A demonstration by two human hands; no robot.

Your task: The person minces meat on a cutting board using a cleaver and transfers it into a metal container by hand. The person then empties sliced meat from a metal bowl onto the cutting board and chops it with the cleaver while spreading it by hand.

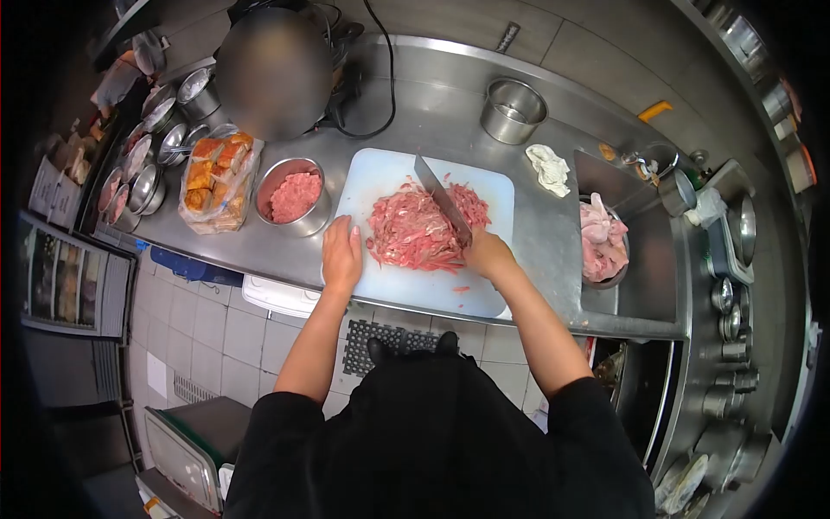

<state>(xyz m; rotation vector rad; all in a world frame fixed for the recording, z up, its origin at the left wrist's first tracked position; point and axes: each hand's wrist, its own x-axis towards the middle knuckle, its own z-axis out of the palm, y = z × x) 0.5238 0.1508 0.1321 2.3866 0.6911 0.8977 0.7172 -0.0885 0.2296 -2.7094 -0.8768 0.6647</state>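
Observation:
A white cutting board [380, 290] lies on the steel counter with a heap of sliced raw meat [406, 232] in its middle. My right hand [489, 256] is closed round the handle of a kitchen knife [443, 199], whose broad blade points away from me across the right part of the heap. The handle itself is mostly hidden by my fingers. At the board's left edge rests my left hand [343, 253], fingers stretched out and holding nothing, just left of the meat. Close beyond it stands a steel pot [303, 227] with ground meat [295, 199] inside.
Left of the pot is a plastic bag of bread [216, 186], with several steel bowls [147, 189] beyond. A steel pot [513, 111] and a crumpled white cloth [547, 169] lie at the back right. The sink [644, 285] holds a bowl of raw poultry [603, 242].

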